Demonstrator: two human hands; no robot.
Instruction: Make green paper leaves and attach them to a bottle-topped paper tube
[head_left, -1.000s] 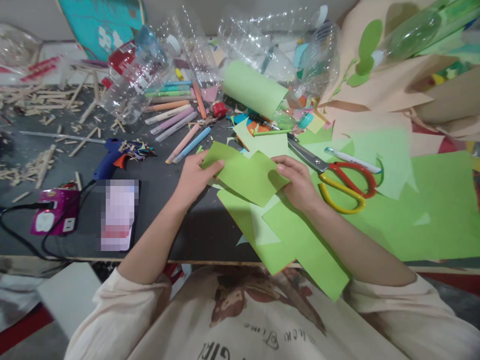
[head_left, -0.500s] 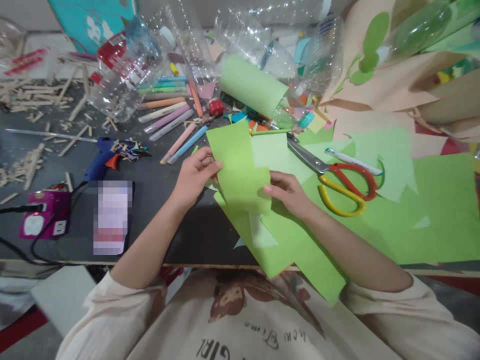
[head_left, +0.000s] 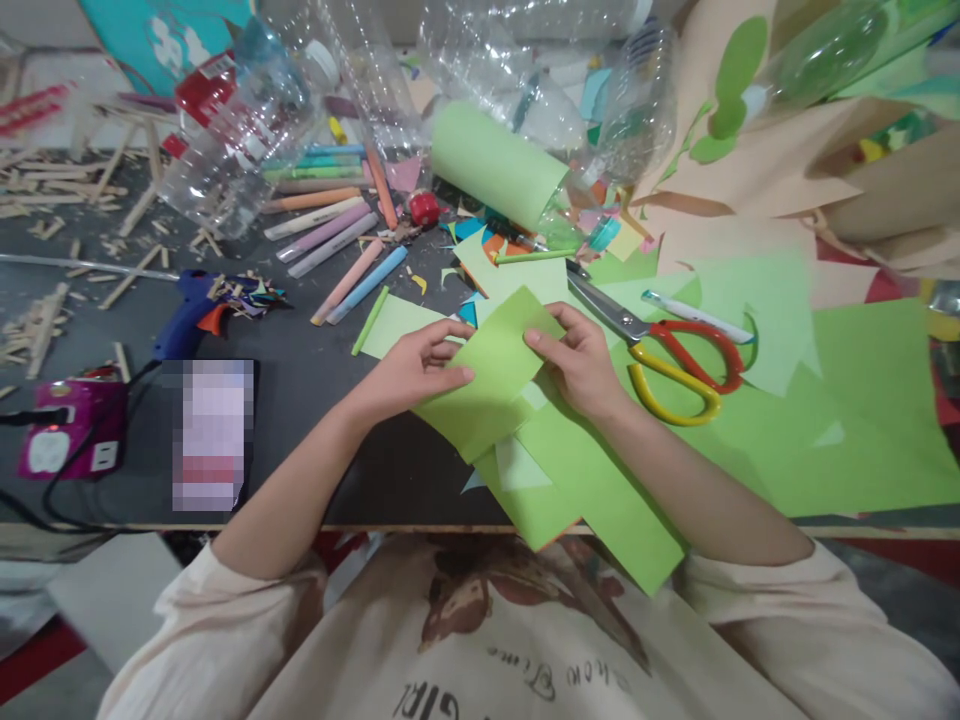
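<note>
A light green sheet of paper (head_left: 491,385) is held tilted between my two hands, above other green sheets. My left hand (head_left: 420,368) has its thumb on top of the sheet's left edge and the fingers behind it. At the upper right corner, my right hand (head_left: 576,358) pinches the paper between thumb and fingers. Under it lie a long green strip (head_left: 634,525) and a pale green piece (head_left: 521,465). Large scissors (head_left: 652,345) with one red and one yellow handle rest just right of my right hand. A rolled green paper stick (head_left: 370,320) lies beyond my left hand.
Felt pens (head_left: 330,235), clear plastic bottles (head_left: 225,170) and a bottle wrapped in green paper (head_left: 495,165) crowd the back. On the left are a blue glue gun (head_left: 187,315), a phone (head_left: 214,430), a purple box (head_left: 75,430) and wood sticks. Large green sheets (head_left: 862,400) cover the right.
The green sheet has been turned and lowered toward me. My right hand has moved up to its upper corner, my left to its left edge. The paper stick and pale sheet behind now show.
</note>
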